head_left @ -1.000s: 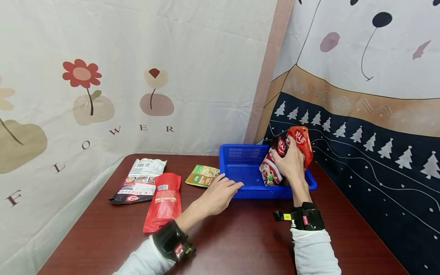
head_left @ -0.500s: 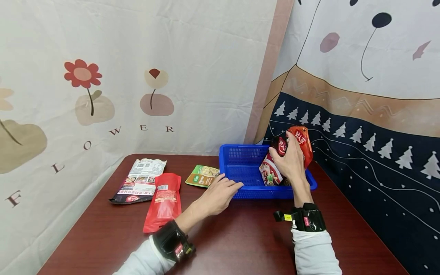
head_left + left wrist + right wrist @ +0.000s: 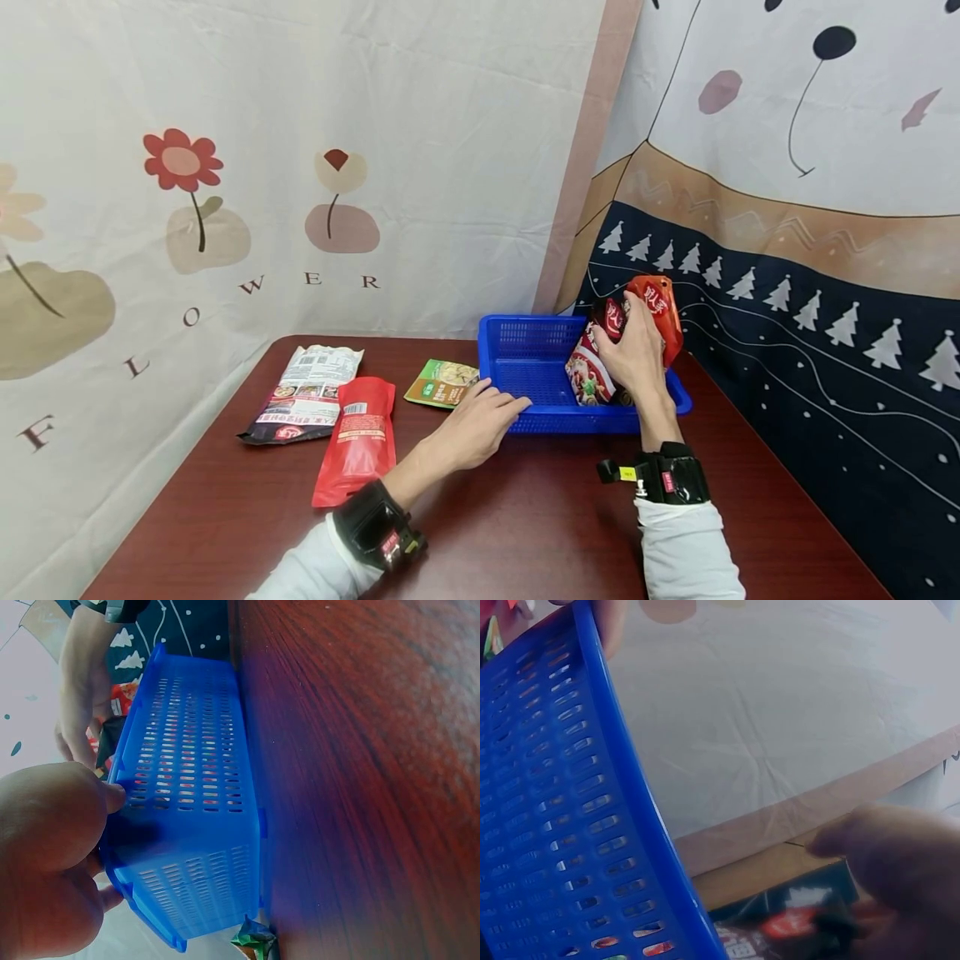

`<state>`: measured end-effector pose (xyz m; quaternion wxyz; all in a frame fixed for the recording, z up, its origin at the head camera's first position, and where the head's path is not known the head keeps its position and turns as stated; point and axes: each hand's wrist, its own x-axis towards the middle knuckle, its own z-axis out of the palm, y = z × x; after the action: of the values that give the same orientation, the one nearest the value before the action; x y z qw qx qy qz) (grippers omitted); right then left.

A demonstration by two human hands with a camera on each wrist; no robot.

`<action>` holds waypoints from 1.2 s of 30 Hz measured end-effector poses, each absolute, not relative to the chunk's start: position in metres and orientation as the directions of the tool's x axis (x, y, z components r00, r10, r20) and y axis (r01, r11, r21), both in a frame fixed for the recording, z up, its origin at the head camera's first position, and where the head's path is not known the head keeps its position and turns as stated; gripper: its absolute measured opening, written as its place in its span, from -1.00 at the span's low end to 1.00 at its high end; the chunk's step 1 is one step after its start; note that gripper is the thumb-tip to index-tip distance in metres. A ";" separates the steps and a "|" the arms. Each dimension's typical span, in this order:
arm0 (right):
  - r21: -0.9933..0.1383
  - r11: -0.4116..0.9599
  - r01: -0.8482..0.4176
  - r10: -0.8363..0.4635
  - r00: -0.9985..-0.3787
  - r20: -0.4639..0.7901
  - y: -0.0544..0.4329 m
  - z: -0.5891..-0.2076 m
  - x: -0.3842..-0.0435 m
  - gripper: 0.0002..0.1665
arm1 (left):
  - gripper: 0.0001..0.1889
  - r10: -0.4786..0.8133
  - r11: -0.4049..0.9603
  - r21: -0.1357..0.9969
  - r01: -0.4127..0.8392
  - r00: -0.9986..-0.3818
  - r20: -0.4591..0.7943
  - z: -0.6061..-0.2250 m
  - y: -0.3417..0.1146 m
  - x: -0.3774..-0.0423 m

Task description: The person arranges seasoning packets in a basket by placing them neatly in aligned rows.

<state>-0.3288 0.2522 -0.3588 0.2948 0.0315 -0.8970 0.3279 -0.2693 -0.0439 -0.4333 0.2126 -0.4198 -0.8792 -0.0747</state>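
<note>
A blue plastic basket [image 3: 540, 421] stands on the table. My left hand [image 3: 477, 423] grips its near left corner, with fingertips over the rim in the left wrist view. At the basket's right end, my right hand [image 3: 633, 354] holds a dark food pouch [image 3: 588, 367] with a red label and a food picture, thumb on its left side. A red-orange pouch [image 3: 662, 308] stands upright just behind and right of that hand, partly hidden by it. In the right wrist view the right thumb [image 3: 847, 840] shows above the dark pouch.
Left of the basket lies a green-and-brown packet [image 3: 442, 383]. Farther left, a red pouch [image 3: 358, 442] overlaps the edge of a white-and-black bag [image 3: 311, 392]. Printed cloths [image 3: 450, 167] hang behind and to the right of the brown table [image 3: 525, 533].
The right thumb and wrist shift very slightly around the dark pouch. The left hand, the basket and the packets on the table stay where they were.
</note>
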 end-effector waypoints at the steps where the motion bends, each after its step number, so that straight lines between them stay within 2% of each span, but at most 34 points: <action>1: -0.570 0.788 -0.234 0.144 -0.830 0.539 0.252 -0.359 -0.329 -0.06 | -0.63 0.706 0.637 -0.049 0.769 -0.557 0.437 -0.434 -0.044 -0.269; 6: -0.525 0.842 -0.124 0.154 -0.877 0.456 0.254 -0.360 -0.328 -0.23 | -0.63 0.704 0.640 -0.043 0.767 -0.564 0.432 -0.434 -0.044 -0.269; 12: -0.429 0.897 -0.108 0.088 -0.907 0.412 0.255 -0.366 -0.329 -0.72 | -0.63 0.702 0.643 -0.030 0.766 -0.573 0.423 -0.434 -0.044 -0.269; 19: -0.414 0.899 -0.142 0.054 -0.902 0.428 0.252 -0.369 -0.333 -0.65 | -0.64 0.703 0.640 -0.061 0.766 -0.551 0.450 -0.434 -0.044 -0.270; 28: -0.398 0.902 -0.170 0.029 -0.894 0.448 0.253 -0.377 -0.338 -0.72 | -0.64 0.701 0.640 -0.040 0.767 -0.561 0.440 -0.436 -0.044 -0.271; 36: -0.426 0.898 -0.112 0.089 -0.901 0.425 0.252 -0.372 -0.333 -0.68 | -0.63 0.703 0.632 -0.033 0.774 -0.555 0.445 -0.435 -0.044 -0.271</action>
<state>-0.3335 0.2521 -0.3719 0.2229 0.0061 -0.9482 0.2261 -0.2706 -0.0442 -0.4351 0.2136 -0.4205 -0.8778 -0.0835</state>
